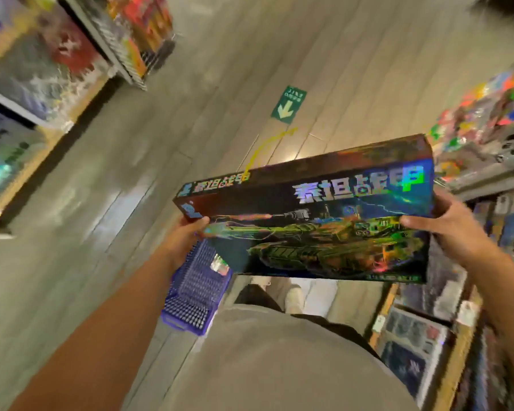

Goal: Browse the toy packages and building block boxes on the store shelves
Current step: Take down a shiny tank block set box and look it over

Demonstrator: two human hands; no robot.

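The left hand [187,237] grips the near left corner of the tank box [318,223], thumb over the printed face, while the right hand [454,225] clasps the opposite short edge, thumb on top and fingers curled under. Between them the box hangs flat and slightly tilted over the aisle, its shiny face turned up toward the camera. To read it well, I would keep both grips at the edges so thumbs cover little artwork, and tip the face gently until the holographic glare slides off the tank picture. Below the left hand sits a purple basket [195,295] on the floor; beyond the right hand, blurred shelves of boxes [422,351] wait.
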